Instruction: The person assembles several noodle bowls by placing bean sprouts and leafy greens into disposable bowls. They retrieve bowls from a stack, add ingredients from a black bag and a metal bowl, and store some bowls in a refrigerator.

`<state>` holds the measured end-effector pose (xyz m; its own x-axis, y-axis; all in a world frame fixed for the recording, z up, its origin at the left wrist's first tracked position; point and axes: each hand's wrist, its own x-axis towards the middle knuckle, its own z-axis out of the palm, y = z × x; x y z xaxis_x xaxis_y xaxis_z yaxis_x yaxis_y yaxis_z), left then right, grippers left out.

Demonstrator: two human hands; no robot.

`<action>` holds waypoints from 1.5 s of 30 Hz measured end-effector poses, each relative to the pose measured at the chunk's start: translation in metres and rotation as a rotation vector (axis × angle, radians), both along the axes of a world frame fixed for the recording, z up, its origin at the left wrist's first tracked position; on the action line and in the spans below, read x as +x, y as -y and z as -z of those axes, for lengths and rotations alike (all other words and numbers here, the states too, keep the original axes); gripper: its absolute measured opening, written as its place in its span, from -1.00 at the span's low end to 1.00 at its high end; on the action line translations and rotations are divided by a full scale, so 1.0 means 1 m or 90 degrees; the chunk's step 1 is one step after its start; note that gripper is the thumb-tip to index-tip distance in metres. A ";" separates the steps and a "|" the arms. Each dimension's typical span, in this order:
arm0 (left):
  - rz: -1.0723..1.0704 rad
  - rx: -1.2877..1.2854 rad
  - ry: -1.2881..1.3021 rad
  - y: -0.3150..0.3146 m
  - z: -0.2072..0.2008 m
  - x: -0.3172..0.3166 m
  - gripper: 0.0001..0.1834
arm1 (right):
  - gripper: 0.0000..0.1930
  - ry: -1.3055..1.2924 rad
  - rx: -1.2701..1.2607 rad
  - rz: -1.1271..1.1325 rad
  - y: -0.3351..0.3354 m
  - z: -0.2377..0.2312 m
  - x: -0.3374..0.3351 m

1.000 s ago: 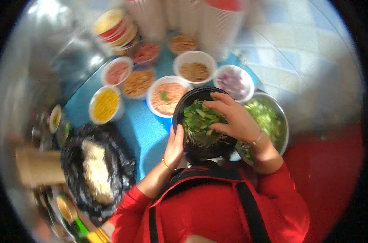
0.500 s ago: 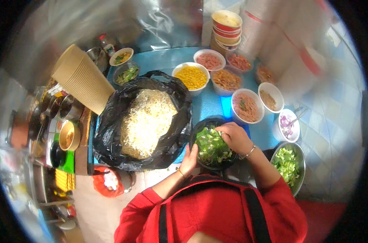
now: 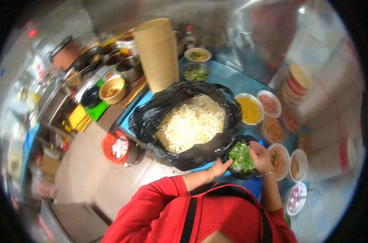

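A dark round bowl (image 3: 237,174) of chopped leafy greens (image 3: 241,157) stands close in front of me, right of the black bag. My left hand (image 3: 221,167) is closed on the bowl's near left rim, thumb on top. Over the right side of the greens is my right hand (image 3: 261,158), its fingers curled together. Whatever those fingers hold is hidden. The wide black plastic bag (image 3: 145,117) beside the bowl lies open around a heap of pale bean sprouts (image 3: 192,123).
Tubs of corn (image 3: 249,109), pink shredded food (image 3: 269,104) and brownish shreds (image 3: 273,128) line the right side, with a chopped purple onion bowl (image 3: 296,198) nearer. A tall stack of paper bowls (image 3: 157,54) stands behind the bag. Left below hangs a red bag (image 3: 109,148).
My view has swung left, so the table sits further right in the picture. My left hand stays on the bowl rim. The right hand has shifted slightly toward the bowl's right side.
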<state>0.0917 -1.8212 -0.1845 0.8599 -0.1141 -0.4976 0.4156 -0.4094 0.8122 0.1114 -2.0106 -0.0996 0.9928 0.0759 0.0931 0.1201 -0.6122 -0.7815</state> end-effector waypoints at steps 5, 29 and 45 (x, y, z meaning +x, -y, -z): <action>0.117 -0.261 0.024 -0.074 -0.062 -0.012 -0.65 | -0.43 0.089 0.156 -0.079 -0.007 -0.013 0.073; -0.319 0.470 0.299 -0.271 -0.050 0.127 -0.71 | -0.90 -0.323 0.713 0.004 -0.127 0.002 0.222; -0.438 0.329 0.544 -0.289 -0.100 0.121 -0.69 | -0.77 -0.242 0.622 0.005 -0.128 -0.061 0.212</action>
<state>0.2122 -1.5325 -0.0840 0.7357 0.5408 0.4079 0.0844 -0.6706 0.7370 0.3233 -1.8827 -0.0387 0.9696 0.1289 -0.2082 -0.2386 0.3063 -0.9215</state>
